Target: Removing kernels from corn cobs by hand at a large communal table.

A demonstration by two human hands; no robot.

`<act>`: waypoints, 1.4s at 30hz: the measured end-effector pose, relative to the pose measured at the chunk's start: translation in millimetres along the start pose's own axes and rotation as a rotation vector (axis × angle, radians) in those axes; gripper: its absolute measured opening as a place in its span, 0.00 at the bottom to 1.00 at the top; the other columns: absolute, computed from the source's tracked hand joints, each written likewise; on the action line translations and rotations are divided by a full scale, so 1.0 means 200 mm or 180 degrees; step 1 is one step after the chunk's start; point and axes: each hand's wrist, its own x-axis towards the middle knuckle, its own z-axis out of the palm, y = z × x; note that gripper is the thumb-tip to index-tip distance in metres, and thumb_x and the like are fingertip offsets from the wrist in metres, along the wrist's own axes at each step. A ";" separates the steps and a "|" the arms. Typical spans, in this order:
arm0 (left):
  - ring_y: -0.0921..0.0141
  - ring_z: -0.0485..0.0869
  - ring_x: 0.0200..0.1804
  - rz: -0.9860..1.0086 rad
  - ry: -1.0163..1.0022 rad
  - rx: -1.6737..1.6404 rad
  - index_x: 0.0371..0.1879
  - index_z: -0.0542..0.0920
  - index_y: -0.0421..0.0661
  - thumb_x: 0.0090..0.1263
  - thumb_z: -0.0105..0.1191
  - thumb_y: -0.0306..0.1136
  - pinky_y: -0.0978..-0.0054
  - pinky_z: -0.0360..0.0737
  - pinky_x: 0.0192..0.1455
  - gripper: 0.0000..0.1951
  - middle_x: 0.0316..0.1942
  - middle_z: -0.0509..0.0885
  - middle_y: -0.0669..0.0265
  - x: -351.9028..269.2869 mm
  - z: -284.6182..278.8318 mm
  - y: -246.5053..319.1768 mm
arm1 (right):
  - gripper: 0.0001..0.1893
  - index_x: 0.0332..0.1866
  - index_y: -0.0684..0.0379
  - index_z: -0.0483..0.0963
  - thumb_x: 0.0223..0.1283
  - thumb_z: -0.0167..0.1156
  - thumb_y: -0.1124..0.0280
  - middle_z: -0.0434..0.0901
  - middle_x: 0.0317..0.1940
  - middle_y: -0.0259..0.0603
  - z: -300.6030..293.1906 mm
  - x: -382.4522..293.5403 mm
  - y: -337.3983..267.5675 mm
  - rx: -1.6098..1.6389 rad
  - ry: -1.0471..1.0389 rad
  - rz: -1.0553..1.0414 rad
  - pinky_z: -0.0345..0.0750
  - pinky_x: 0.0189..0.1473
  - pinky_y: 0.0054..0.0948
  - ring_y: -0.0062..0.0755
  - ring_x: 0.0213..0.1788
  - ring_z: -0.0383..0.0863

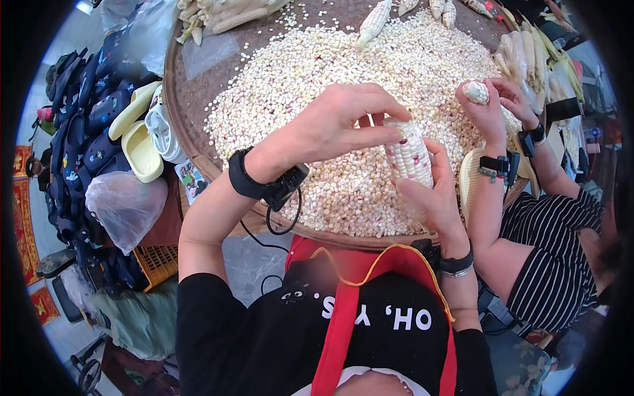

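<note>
An ear of white corn with scattered red kernels stands nearly upright over a large heap of loose kernels. My right hand wraps around its side and lower part, hiding some of it. From the left, my left hand pinches the upper end between thumb and fingers. The heap lies on a round brown tray with a raised rim, right in front of me.
To the right, a co-worker's hands hold another cob. Whole ears lie at the heap's far side. Bagged cobs sit at the right rim, more at the far left. Dark clogs hang left; a cable trails from my left wrist.
</note>
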 end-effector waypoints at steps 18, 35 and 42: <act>0.70 0.81 0.28 0.0404 -0.0257 0.0572 0.36 0.81 0.42 0.57 0.55 0.25 0.76 0.76 0.29 0.08 0.26 0.80 0.63 -0.02 0.01 -0.02 | 0.31 0.57 0.63 0.60 0.46 0.65 0.75 0.75 0.45 0.39 -0.01 -0.03 -0.03 -0.0174 -0.0254 0.0550 0.72 0.46 0.22 0.22 0.46 0.75; 0.74 0.78 0.27 -0.0156 -0.1063 0.0298 0.35 0.78 0.43 0.57 0.54 0.27 0.78 0.75 0.29 0.07 0.27 0.77 0.64 0.01 -0.03 0.02 | 0.30 0.54 0.63 0.64 0.44 0.68 0.71 0.76 0.41 0.39 -0.02 -0.03 -0.01 -0.1210 -0.0225 0.0031 0.74 0.42 0.22 0.21 0.41 0.76; 0.75 0.75 0.20 -0.0791 0.0010 0.0934 0.36 0.78 0.43 0.60 0.51 0.27 0.78 0.72 0.24 0.07 0.17 0.74 0.65 0.00 -0.05 -0.06 | 0.29 0.54 0.63 0.64 0.44 0.68 0.74 0.77 0.42 0.40 -0.01 -0.04 -0.04 -0.0812 -0.0136 0.0121 0.74 0.45 0.22 0.21 0.43 0.76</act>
